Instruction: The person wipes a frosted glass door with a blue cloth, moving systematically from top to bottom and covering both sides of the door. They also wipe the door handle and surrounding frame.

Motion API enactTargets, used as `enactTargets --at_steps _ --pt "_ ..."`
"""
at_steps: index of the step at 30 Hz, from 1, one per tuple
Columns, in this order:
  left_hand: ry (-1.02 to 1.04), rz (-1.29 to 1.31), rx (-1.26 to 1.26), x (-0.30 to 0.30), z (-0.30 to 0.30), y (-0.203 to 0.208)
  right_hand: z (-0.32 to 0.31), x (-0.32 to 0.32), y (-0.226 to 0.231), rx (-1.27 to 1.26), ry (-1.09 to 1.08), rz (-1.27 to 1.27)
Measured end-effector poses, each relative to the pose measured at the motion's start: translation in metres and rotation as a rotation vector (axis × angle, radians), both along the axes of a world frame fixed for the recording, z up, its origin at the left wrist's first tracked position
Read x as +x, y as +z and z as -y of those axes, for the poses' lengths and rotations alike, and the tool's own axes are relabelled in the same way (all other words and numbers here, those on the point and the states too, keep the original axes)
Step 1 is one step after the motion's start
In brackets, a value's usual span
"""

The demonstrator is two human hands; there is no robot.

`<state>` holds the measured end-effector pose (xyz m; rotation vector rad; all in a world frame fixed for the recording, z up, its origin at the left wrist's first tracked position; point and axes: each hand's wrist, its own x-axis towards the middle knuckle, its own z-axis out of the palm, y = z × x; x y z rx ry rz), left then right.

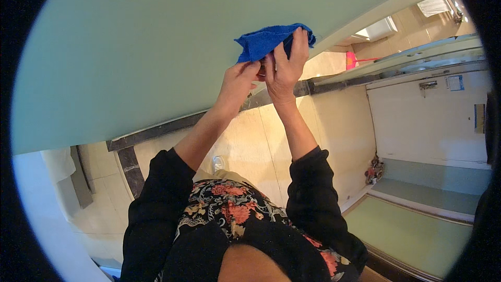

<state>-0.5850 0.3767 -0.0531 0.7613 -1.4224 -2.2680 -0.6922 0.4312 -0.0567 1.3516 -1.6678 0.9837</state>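
My bare left hand (239,79) and bare right hand (284,73), close together out front.
Left fingers (251,68) bent inward; right fingers (299,47) higher, bent, slightly parted. Bare left forearm (202,133), bare right forearm (298,133) converge from black fabric sleeves (315,193).

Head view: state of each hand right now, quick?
Left hand: at the lower edge of the blue cloth; grip can't be told.
Right hand: holding the blue cloth.

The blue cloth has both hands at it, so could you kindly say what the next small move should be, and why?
Perhaps spread the blue cloth flatter: it looks folded in the right hand, the left hand is at its lower edge, and the pale green panel shows behind.
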Motion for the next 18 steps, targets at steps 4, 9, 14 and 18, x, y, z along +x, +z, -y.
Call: enactTargets --at_steps 4,9,14,18 --pt "-0.074 -0.306 0.548 -0.017 0.006 -0.016 -0.001 0.003 0.01 -0.076 0.05 0.082" --pt "-0.111 -0.425 0.866 -0.02 0.013 -0.023 -0.014 -0.003 0.023 -0.016 0.032 0.087" --pt "-0.001 -0.428 0.679 -0.01 0.013 -0.004 -0.019 -0.005 0.03 0.095 -0.089 0.093" --pt "0.105 -0.43 0.286 -0.004 0.014 0.013 -0.016 -0.004 0.028 0.127 -0.036 0.338"
